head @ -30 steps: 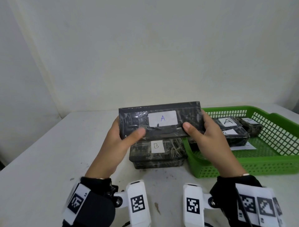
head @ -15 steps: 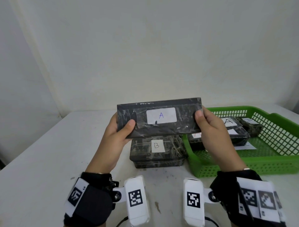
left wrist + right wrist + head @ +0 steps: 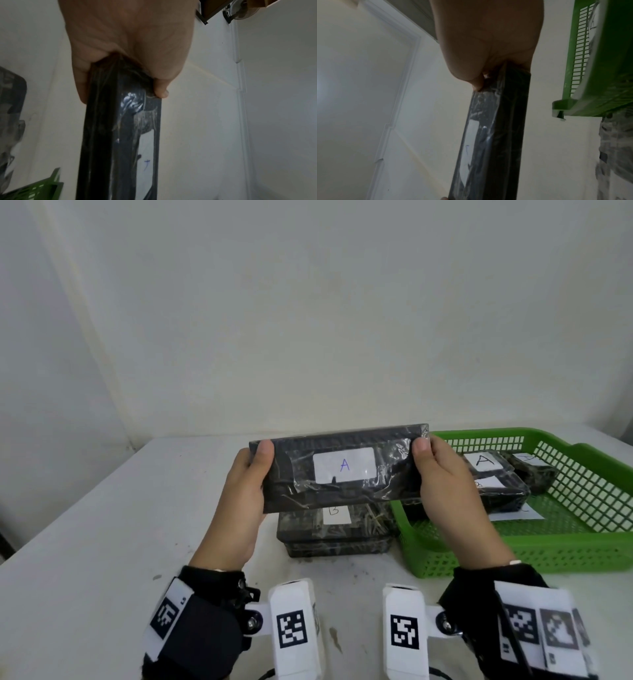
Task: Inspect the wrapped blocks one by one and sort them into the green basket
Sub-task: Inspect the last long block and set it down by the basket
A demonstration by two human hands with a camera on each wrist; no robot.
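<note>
"A" on held block (image 3: 342, 470); "A" on basket block (image 3: 484, 462)

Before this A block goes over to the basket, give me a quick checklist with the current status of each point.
1. Grip: left hand and right hand each hold one end of the held block, thumbs on its front face: ok.
2. Label readable: label shows "A": ok.
3. Wrap intact: film looks wrinkled; tears cannot be seen: cannot tell.
4. Room in the green basket: bare floor at its near side: ok.
5. Path: held block is above the stack with the B label, clear of it: ok.
6. Back face checked: hidden: cannot tell.
</note>
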